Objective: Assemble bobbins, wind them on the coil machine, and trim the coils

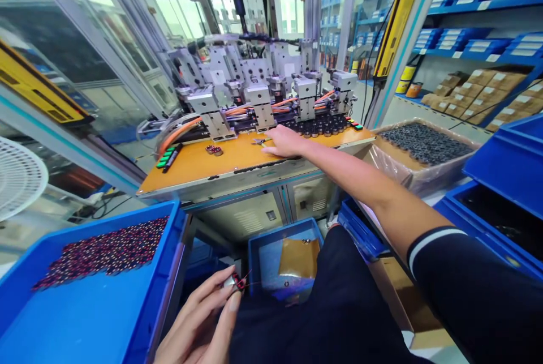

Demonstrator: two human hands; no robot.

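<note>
My left hand [203, 318], low in the view, pinches a small wound motor stator [236, 281] between thumb and fingertips. Thin red wire ends stick out from the stator to the right. My right hand [283, 141] is stretched out to the orange worktop [237, 155], with its fingers around a small pair of pliers [259, 141]. The jaws of the pliers point left, and the palm hides the handles. Left of that hand, a few wound stators [214, 150] lie on the worktop. Rows of dark round parts [320, 126] stand to its right.
A machine with several metal clamp blocks [259, 105] stands behind the worktop. At left is a blue bin [76, 324] with many wound stators. A blue tray [265, 239] sits below the bench. A lined carton [418, 174] of dark parts and blue bins [509, 154] stand at right.
</note>
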